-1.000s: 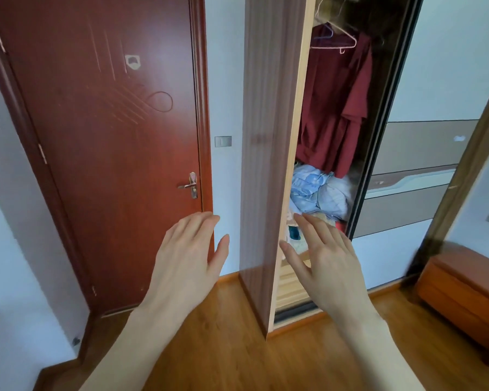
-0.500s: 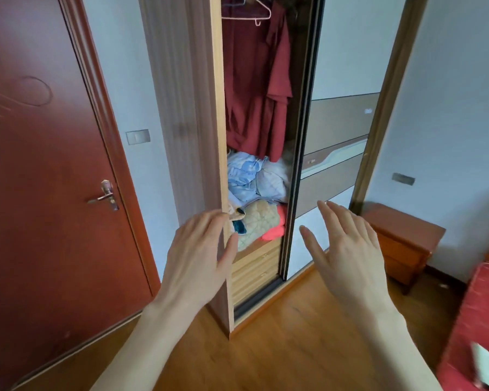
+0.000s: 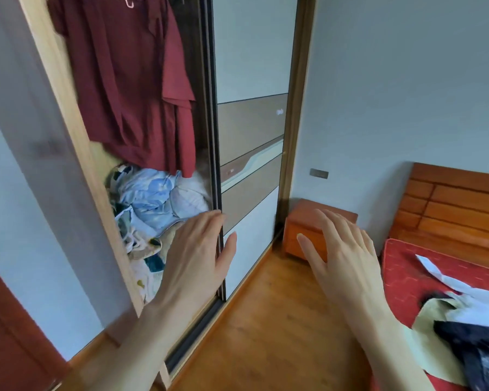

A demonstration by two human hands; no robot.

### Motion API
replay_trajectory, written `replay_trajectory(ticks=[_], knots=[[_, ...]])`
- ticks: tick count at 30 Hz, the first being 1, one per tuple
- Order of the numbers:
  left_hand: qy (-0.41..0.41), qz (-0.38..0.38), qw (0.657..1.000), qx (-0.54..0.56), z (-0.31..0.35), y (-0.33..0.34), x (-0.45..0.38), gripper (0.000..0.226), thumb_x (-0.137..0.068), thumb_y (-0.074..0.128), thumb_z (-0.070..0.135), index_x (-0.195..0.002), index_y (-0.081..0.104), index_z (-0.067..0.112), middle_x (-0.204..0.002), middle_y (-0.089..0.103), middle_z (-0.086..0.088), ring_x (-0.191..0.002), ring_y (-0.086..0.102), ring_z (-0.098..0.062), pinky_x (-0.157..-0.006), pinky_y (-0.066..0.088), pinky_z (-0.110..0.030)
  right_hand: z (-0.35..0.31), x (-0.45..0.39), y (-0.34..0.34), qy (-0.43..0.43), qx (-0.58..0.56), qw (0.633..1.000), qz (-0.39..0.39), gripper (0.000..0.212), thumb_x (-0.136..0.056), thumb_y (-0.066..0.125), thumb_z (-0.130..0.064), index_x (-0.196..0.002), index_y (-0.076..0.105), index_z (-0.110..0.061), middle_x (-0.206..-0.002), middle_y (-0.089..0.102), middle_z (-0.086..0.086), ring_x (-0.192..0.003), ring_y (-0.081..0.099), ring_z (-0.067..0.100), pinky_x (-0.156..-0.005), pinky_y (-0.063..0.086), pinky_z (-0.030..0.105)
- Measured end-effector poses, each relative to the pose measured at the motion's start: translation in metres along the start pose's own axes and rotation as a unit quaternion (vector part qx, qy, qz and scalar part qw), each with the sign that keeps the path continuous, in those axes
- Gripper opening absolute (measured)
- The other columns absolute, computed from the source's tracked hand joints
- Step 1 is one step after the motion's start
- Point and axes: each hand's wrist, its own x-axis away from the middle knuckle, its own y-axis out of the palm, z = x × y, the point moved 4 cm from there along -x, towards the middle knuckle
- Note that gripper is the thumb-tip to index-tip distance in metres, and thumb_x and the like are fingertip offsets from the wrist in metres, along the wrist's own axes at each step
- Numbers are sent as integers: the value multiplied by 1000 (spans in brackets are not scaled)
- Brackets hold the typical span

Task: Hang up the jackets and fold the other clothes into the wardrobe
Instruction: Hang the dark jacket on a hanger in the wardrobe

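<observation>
Two hands are raised before the wardrobe (image 3: 68,114), both with straight, spread fingers, holding nothing: the left hand (image 3: 198,258) across its sliding door's (image 3: 251,136) dark edge, the right hand (image 3: 342,255) over bare wood floor (image 3: 274,328). Inside hangs one red garment (image 3: 133,88) above a heap of crumpled clothes (image 3: 156,204). More clothes (image 3: 469,328) lie on the red bed (image 3: 407,275), right of the wardrobe, beyond one nightstand (image 3: 302,221).

A dark red jacket (image 3: 136,88) hangs inside the open wardrobe (image 3: 68,114) above crumpled pale-blue clothes (image 3: 158,198); further garments (image 3: 469,328) lie heaped on the bed.
</observation>
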Motion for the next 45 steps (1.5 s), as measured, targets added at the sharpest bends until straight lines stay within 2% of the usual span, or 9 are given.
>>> replay_trajectory(ticks=[7, 11, 16, 20, 25, 29, 35, 39, 45], knots=[[57, -1, 997, 47, 27, 91, -80, 39, -102, 46, 40, -126, 62, 13, -125, 68, -1, -114, 60, -18, -94, 46, -29, 79, -52, 20, 48, 33, 998, 9, 63, -103, 42, -63, -154, 46, -26, -158, 50, 0, -147, 44, 25, -123, 35, 51], [75, -39, 993, 84, 53, 131, -110, 44, -103, 45, 42, -128, 64, 12, -129, 68, -4, -118, 63, -24, -99, 53, -40, 120, -67, 16, 65, 51, 996, 29, 65, -104, 38, -64, -152, 49, -22, -154, 54, 2, -143, 49, 26, -118, 41, 51], [94, -86, 986, 106, 86, 185, -139, 51, -102, 44, 47, -134, 65, 13, -136, 66, -5, -124, 63, -25, -105, 49, -40, 161, -83, 20, 78, 86, 992, 51, 68, -103, 29, -68, -148, 53, -23, -149, 58, 1, -138, 54, 25, -115, 44, 50], [121, -108, 978, 133, 113, 229, -165, 60, -102, 35, 55, -138, 63, 16, -141, 63, -4, -128, 60, -25, -107, 52, -46, 196, -94, 32, 88, 111, 986, 87, 63, -103, 36, -64, -142, 58, -20, -141, 64, 1, -131, 59, 26, -109, 48, 47], [168, -107, 967, 160, 144, 295, -204, 46, -102, 53, 44, -135, 64, 14, -137, 66, -8, -124, 64, -28, -102, 55, -46, 245, -120, 51, 133, 149, 977, 70, 58, -104, 42, -60, -142, 57, -18, -141, 63, 2, -131, 58, 25, -112, 45, 44], [204, -130, 952, 188, 181, 347, -248, 48, -100, 52, 45, -134, 66, 14, -136, 67, -8, -124, 65, -28, -103, 52, -44, 289, -146, 53, 184, 162, 966, 76, 57, -105, 48, -55, -145, 58, -15, -143, 62, 2, -133, 57, 25, -113, 43, 45], [286, -146, 913, 253, 252, 409, -311, 52, -107, 38, 50, -134, 64, 14, -135, 67, -6, -125, 63, -24, -105, 53, -44, 355, -182, 37, 268, 207, 933, 125, 60, -104, 49, -54, -145, 58, -11, -143, 62, 6, -134, 56, 26, -114, 43, 43], [328, -163, 883, 293, 297, 454, -335, 47, -107, 44, 46, -138, 61, 14, -139, 63, -4, -130, 58, -22, -108, 50, -43, 393, -186, 27, 326, 247, 899, 153, 63, -106, 39, -59, -147, 55, -14, -147, 60, 3, -137, 53, 24, -116, 38, 41], [385, -201, 831, 347, 365, 500, -336, 49, -107, 39, 48, -139, 59, 16, -140, 63, -1, -132, 56, -20, -109, 49, -42, 429, -151, 3, 422, 293, 842, 164, 57, -103, 53, -51, -148, 54, -16, -148, 58, 2, -139, 51, 23, -118, 37, 42]])
